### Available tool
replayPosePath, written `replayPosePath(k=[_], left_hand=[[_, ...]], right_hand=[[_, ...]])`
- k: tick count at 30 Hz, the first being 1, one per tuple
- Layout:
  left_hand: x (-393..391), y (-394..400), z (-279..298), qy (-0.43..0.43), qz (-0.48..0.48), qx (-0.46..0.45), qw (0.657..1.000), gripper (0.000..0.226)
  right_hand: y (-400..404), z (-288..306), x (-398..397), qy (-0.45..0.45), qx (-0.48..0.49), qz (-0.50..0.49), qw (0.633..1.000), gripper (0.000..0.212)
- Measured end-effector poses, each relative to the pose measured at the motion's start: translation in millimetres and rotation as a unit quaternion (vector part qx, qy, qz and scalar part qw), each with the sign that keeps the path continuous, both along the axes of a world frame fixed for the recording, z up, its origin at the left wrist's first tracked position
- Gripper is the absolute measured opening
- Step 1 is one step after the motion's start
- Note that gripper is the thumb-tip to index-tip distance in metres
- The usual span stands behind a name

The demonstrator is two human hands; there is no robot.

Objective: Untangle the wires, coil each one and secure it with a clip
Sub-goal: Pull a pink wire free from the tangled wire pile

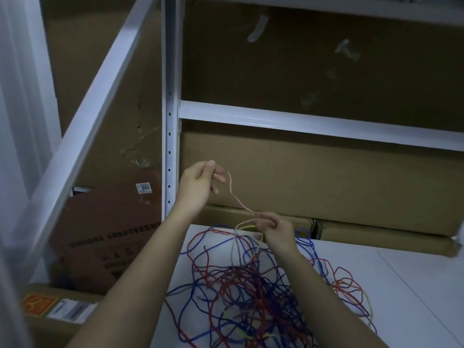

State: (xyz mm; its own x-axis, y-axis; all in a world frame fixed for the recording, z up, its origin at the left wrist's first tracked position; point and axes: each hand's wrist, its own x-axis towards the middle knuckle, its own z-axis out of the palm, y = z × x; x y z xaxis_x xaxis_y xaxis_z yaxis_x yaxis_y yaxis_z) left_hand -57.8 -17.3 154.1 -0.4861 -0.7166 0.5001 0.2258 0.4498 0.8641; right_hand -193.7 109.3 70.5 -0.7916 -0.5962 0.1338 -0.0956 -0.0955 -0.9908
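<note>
A tangle of red, blue, grey and yellow-green wires [241, 292] lies spread on the white table [391, 285]. My left hand [198, 182] is raised above the table's far edge and pinches the end of a pale pink wire [234, 194]. That wire runs down and right to my right hand [273, 228], which pinches it lower down, just above the pile. A yellow-green loop [247, 224] and grey strands hang from my right hand into the tangle. No clip is visible.
A white metal shelf frame [170, 121] stands behind the table, backed by brown cardboard. Long cardboard boxes [376, 232] lie along the table's far edge. More boxes [105, 237] lean at the left, beyond the table's left edge.
</note>
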Motion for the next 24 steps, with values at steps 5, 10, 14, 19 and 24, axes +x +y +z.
replayPosePath(k=[5,10,14,19,24], left_hand=[[-4,7,12,-0.024,-0.030,-0.021,0.999,0.031],[-13,19,27,0.001,-0.060,0.024,0.998,0.029],[-16,20,43,0.027,-0.074,0.071,0.994,0.031],[-13,19,69,0.160,-0.203,0.247,0.934,0.033],[-10,18,75,0.248,-0.274,0.335,0.867,0.032]], right_hand=[[11,4,-10,0.199,0.197,0.073,0.957,0.037],[4,36,7,0.026,-0.018,0.235,0.971,0.017],[-3,59,16,-0.043,-0.101,0.192,0.975,0.030],[2,143,9,-0.059,-0.232,0.179,0.954,0.041],[7,151,4,0.163,-0.162,0.060,0.971,0.032]])
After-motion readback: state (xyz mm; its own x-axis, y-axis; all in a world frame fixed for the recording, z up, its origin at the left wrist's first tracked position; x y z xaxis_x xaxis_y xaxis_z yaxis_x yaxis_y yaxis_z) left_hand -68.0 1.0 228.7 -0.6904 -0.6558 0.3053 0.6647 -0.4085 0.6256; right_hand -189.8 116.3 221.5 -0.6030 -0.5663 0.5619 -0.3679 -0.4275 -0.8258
